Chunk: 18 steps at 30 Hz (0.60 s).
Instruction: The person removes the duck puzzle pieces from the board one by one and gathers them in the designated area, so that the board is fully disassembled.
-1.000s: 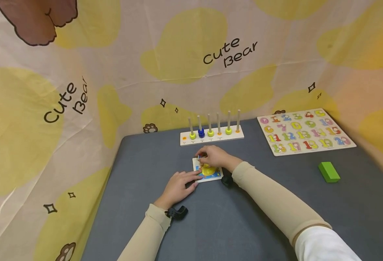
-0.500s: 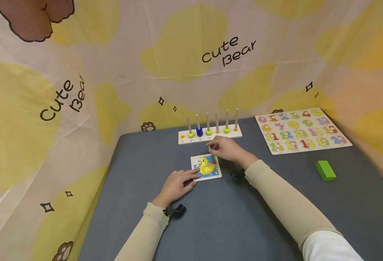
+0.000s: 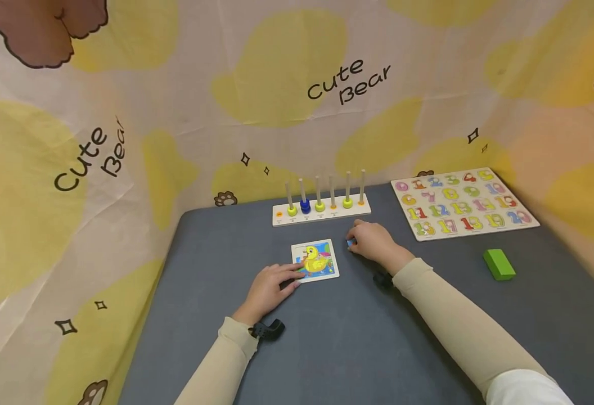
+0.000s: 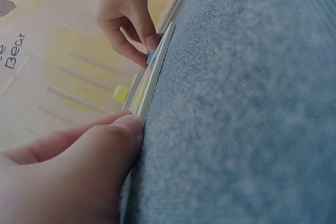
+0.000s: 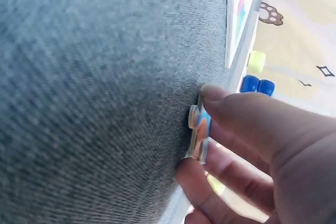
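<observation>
A square duck puzzle lies on the dark table. My left hand rests on its lower left corner; in the left wrist view the thumb and fingers of that hand touch the board's near edge. To the right of the puzzle, my right hand pinches a small blue piece at the table surface. The right wrist view shows this jigsaw piece, blue and orange, between the thumb and fingers of my right hand.
Behind the puzzle stands a white peg board with yellow and blue rings. A number board lies at the back right, and a green block is in front of it. Printed cloth hangs behind the table.
My right hand has lifted away from the puzzle and moved right with the small piece, which now is down by the table. The left hand has stayed on the puzzle's corner.
</observation>
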Each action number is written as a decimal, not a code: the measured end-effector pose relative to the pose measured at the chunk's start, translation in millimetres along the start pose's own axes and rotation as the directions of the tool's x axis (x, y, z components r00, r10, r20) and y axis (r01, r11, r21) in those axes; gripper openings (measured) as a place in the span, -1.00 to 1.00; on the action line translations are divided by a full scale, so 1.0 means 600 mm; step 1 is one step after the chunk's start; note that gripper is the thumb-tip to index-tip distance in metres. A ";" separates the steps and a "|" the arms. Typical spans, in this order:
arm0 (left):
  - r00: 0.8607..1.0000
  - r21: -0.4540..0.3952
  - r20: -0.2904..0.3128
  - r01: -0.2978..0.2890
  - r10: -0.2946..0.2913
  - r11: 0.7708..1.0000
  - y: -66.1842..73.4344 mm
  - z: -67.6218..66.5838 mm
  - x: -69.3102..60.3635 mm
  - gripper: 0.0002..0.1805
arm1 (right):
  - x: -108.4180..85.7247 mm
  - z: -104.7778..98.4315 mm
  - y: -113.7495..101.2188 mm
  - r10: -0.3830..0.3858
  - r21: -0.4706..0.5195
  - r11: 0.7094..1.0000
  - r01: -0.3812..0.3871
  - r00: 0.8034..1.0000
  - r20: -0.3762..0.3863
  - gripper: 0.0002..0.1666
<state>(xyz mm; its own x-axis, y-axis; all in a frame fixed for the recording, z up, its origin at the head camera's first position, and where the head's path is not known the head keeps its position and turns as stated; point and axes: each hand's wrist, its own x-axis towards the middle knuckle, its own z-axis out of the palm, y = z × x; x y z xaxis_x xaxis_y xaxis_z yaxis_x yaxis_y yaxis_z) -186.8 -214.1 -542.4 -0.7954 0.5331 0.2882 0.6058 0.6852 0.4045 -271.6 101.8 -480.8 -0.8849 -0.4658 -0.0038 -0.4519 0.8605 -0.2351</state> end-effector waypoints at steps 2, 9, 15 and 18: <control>1.000 -0.018 -0.016 -0.006 0.006 1.000 0.000 0.004 -0.001 -0.67 | -0.004 0.005 0.000 0.011 -0.012 1.000 -0.012 1.000 -0.013 -0.66; 0.999 0.004 -0.037 -0.035 0.035 0.999 0.002 0.001 -0.003 -0.69 | 0.002 0.007 -0.010 0.069 -0.018 0.997 -0.070 0.997 -0.033 -0.67; 0.999 0.014 -0.025 -0.042 0.042 0.999 0.007 0.001 0.001 -0.70 | -0.001 0.004 -0.009 0.077 0.017 0.997 -0.077 0.996 -0.040 -0.69; 0.999 0.021 -0.023 -0.027 0.027 0.999 0.005 0.001 -0.001 -0.71 | 0.003 0.006 -0.017 0.093 -0.015 0.995 -0.094 0.994 -0.056 -0.68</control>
<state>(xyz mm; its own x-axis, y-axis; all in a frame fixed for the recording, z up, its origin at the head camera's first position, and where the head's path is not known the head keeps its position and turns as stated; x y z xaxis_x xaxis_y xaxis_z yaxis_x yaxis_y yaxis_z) -184.6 -211.9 -541.8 -0.7790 0.5400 0.3187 0.6269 0.6809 0.3785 -268.2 91.2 -481.6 -0.9279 -0.3718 0.0284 -0.3687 0.9034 -0.2188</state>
